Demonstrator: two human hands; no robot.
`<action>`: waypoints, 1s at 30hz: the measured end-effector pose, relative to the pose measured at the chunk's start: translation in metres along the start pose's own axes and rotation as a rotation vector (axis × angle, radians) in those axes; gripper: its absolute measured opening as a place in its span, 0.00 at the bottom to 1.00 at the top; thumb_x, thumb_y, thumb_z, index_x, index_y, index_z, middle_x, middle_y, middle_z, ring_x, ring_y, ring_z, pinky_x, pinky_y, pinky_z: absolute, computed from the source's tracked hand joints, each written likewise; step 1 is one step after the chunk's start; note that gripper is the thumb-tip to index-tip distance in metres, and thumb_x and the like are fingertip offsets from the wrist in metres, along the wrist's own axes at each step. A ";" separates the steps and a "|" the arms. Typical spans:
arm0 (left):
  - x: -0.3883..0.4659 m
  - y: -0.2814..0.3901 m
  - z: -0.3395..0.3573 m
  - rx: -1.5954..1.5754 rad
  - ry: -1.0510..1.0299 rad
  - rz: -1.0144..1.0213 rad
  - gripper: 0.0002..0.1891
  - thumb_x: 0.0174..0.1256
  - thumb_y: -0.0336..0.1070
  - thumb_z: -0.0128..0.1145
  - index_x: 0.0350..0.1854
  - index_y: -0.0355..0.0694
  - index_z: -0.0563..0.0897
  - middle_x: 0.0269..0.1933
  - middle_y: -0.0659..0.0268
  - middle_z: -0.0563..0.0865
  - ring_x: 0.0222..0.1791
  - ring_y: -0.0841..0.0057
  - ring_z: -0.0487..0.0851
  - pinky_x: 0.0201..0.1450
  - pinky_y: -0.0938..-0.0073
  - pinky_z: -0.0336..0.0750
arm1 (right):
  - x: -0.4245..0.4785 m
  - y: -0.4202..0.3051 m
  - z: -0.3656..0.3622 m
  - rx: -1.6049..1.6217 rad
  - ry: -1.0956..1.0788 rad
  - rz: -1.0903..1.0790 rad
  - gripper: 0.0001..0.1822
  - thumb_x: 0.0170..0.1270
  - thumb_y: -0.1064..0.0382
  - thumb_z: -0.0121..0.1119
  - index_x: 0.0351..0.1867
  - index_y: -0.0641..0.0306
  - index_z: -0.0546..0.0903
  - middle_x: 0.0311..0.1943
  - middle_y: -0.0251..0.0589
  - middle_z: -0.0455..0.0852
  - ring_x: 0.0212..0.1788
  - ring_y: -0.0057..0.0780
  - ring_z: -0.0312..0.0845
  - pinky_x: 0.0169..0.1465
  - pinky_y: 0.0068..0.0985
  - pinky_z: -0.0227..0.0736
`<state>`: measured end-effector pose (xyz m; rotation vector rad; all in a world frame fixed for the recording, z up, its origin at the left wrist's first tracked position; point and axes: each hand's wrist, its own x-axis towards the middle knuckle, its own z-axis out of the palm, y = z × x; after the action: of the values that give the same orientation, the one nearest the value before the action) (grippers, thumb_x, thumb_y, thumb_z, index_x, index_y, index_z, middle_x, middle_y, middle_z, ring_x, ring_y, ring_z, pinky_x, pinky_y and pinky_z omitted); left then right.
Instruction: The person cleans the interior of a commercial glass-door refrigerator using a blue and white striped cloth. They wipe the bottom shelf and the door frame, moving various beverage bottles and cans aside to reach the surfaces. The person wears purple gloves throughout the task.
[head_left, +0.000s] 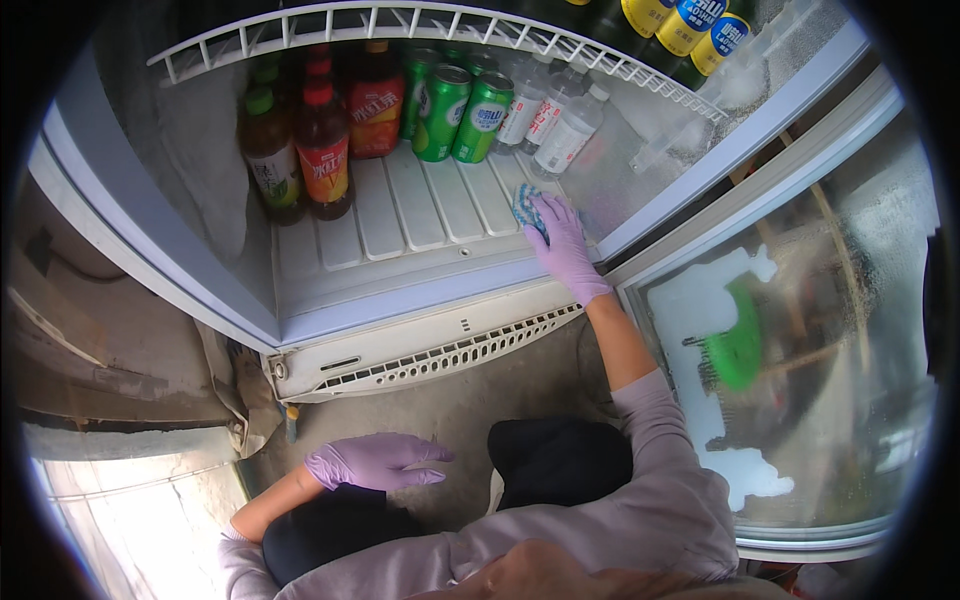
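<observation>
My right hand (564, 251), in a thin purple glove, reaches into a display refrigerator and holds a blue-and-white patterned cloth (525, 204) flat against the ribbed white floor (442, 202). The cloth lies near the right inner wall, partly hidden under my fingers. A clear plastic water bottle (571, 133) stands just beyond it. Over my left knee hovers my left hand (379, 461), also gloved, with its fingers apart and nothing in them.
Green drink cans (442, 112) and bottles of red-labelled iced tea (326, 161) stand at the back and left. Above them runs a white wire shelf (360, 22) bearing beer bottles (716, 45). The glass door (817, 420) is swung out to the right. A vent grille (450, 356) runs below the sill.
</observation>
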<state>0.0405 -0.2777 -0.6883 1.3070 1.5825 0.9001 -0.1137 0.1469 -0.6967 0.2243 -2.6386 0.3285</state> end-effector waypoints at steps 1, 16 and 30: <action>-0.001 -0.001 0.002 -0.014 0.001 -0.008 0.32 0.84 0.57 0.49 0.73 0.32 0.76 0.67 0.45 0.83 0.67 0.49 0.81 0.71 0.58 0.74 | -0.008 -0.008 -0.003 0.025 -0.022 -0.030 0.29 0.72 0.53 0.63 0.73 0.53 0.77 0.74 0.53 0.73 0.77 0.60 0.63 0.81 0.54 0.53; 0.008 -0.002 -0.004 0.002 -0.066 -0.096 0.32 0.85 0.57 0.48 0.75 0.35 0.74 0.72 0.49 0.80 0.70 0.51 0.79 0.74 0.57 0.72 | -0.004 -0.015 -0.051 -0.086 0.181 0.018 0.17 0.64 0.72 0.60 0.52 0.54 0.88 0.57 0.45 0.86 0.57 0.51 0.78 0.63 0.46 0.70; 0.009 -0.007 0.004 -0.002 -0.049 -0.072 0.34 0.84 0.61 0.47 0.75 0.36 0.75 0.66 0.45 0.84 0.66 0.49 0.82 0.71 0.57 0.74 | 0.039 -0.116 -0.067 0.595 -0.096 -0.025 0.21 0.79 0.70 0.53 0.70 0.61 0.78 0.64 0.53 0.85 0.67 0.48 0.82 0.69 0.32 0.74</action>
<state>0.0414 -0.2700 -0.6977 1.2539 1.5798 0.8193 -0.0943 0.0501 -0.5989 0.4697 -2.5566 1.1149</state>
